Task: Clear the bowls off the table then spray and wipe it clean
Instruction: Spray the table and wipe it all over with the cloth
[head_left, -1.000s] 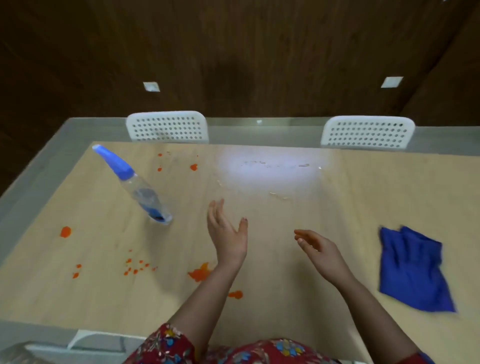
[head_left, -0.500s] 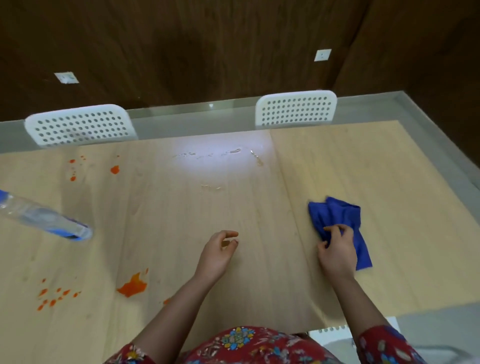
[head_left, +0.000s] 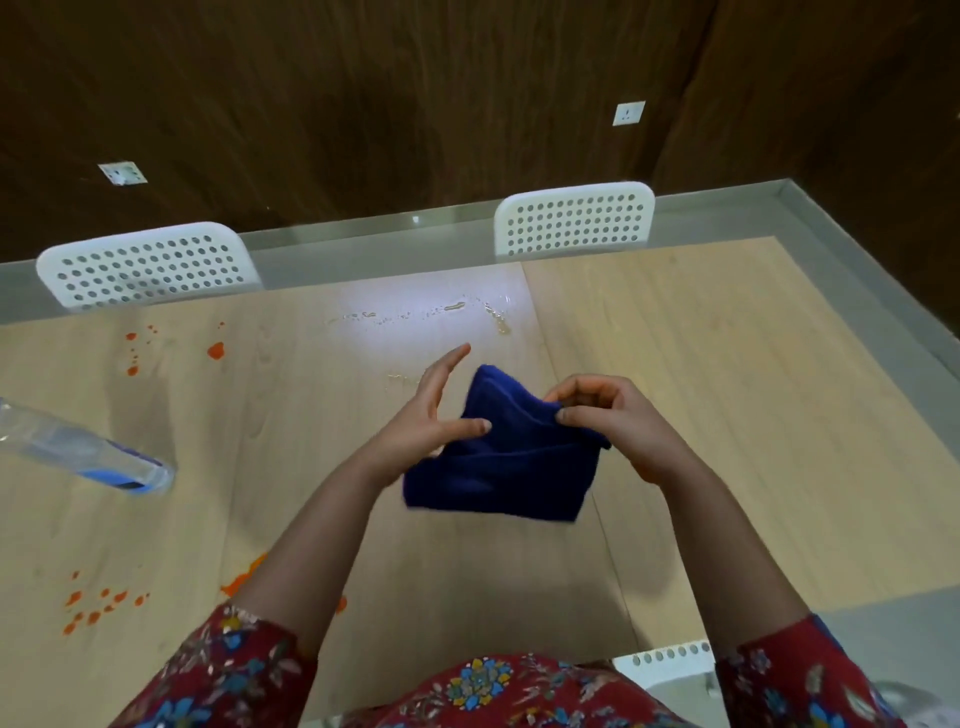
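The blue cloth (head_left: 509, 467) is up off the desk (head_left: 727, 415), held in front of the person between both hands, roughly over the middle of the wooden top. The right hand (head_left: 618, 426) has it by the upper edge: its grip is narrow, thumb and curled fingers pinching a fold of the fabric, and the rest of the cloth hangs down from there in a loose, creased shape. The left hand (head_left: 426, 415) is at the cloth's left side with a wide grip, fingers straight and pointing away from the person, its thumb laid across the front of the fabric.

Off to the left, well apart from the hands, the clear spray bottle (head_left: 78, 452) with blue at its base sits on the desk, its top cut off by the edge of view. Orange splashes (head_left: 215, 349) mark the left part of the desk, with more small ones (head_left: 93, 605) nearer the person. A line of wet drops (head_left: 457, 307) glints under the light near the far edge. Two white perforated chairs (head_left: 148, 265) (head_left: 574, 218) stand at the far side, against a dark wood wall.
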